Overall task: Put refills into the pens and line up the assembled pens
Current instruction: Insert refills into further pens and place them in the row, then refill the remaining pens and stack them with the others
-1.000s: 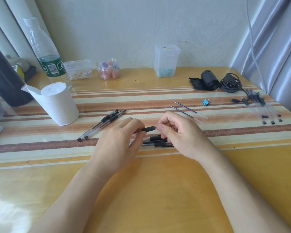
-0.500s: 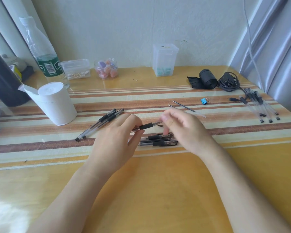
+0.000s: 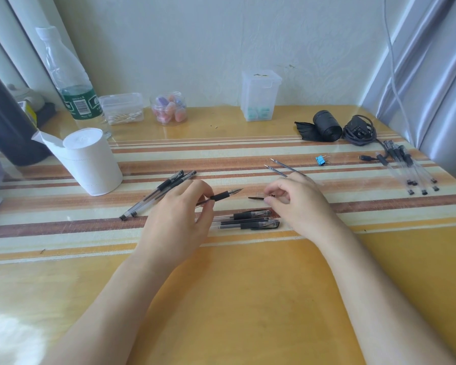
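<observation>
We are recording the left hand (image 3: 179,219) gripping a slim pen (image 3: 221,197), with its fingers curling round the clear barrel behind the black rubber-looking grip. The bare pointed tip is facing right and sitting raised off the table. The right hand (image 3: 298,206) is pinching a small cap (image 3: 257,198), clear with a thin black clip, between thumb and forefinger, just apart from that tip.

Between the hands, a few capped pens (image 3: 248,221) are lying side by side on the mat. Two more uncapped pens (image 3: 159,192) are resting diagonally beside the left hand, touching each other. Two thin refills (image 3: 284,167) are lying beyond the right hand. A cluster of clear barrels (image 3: 406,167) is sitting near the far right edge.

The table (image 3: 234,299) is showing a glossy honey-coloured top. A woven-looking mat (image 3: 63,227) striped in brown, orange and cream is running across it. A white paper roll (image 3: 90,159) is standing upright at left. A pale embossed wall (image 3: 195,48) is closing the back.
</observation>
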